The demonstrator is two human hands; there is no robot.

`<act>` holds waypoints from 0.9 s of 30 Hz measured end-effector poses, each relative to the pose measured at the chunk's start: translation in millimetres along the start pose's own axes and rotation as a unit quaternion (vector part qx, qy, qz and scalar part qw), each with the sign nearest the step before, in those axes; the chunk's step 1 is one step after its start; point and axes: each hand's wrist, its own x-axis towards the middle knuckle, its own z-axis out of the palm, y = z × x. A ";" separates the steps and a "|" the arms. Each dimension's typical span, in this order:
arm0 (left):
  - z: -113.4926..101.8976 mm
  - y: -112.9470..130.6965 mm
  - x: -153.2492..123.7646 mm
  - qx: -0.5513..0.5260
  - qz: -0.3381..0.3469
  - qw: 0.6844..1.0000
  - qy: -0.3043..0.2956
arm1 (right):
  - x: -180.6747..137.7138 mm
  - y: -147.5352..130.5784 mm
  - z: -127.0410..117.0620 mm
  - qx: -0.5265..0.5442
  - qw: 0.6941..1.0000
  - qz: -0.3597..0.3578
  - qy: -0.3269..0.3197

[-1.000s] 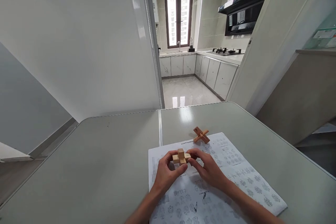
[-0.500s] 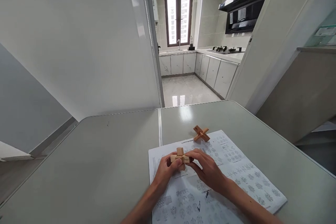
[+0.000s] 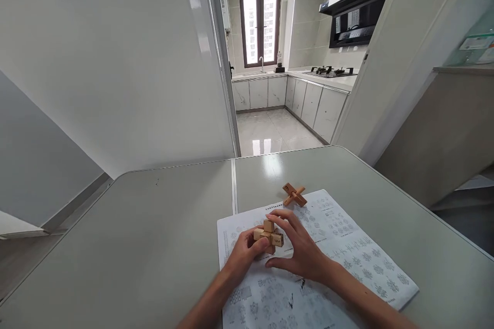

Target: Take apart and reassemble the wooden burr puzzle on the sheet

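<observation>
A light wooden burr puzzle (image 3: 269, 237), with blocks sticking out crosswise, is held just above the printed sheet. My left hand (image 3: 247, 248) grips its left side, thumb across the front. Curved around the puzzle's right side is my right hand (image 3: 299, 244), its thumb and fingers wide apart. The fingertips of that hand come close to the top block; whether they touch it I cannot tell. Beneath both hands lies the white sheet (image 3: 363, 262), covered with small printed puzzle diagrams. Darker wooden pieces joined in a cross (image 3: 294, 195) rest at the sheet's far edge.
The pale green table (image 3: 154, 247) has a white seam (image 3: 233, 185) running away from me. Behind its far edge stand a white wall panel (image 3: 154, 87) and a doorway into a kitchen with a gas stove (image 3: 332, 71).
My right hand has let go of the puzzle's right end and spread, its fingers rising toward the top block and its thumb dropping. My left hand keeps its grip.
</observation>
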 end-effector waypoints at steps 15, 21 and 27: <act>-11.7 12.0 4.1 -0.062 0.073 0.978 0.186 | 5.3 11.6 -5.6 -0.055 0.997 0.053 -0.002; -7.6 12.7 1.5 0.029 0.081 0.986 0.144 | 0.4 19.3 5.6 -0.070 0.989 0.109 -0.075; -6.3 9.9 1.2 0.147 0.101 0.972 0.151 | -3.9 25.7 7.6 -0.066 0.985 0.133 -0.089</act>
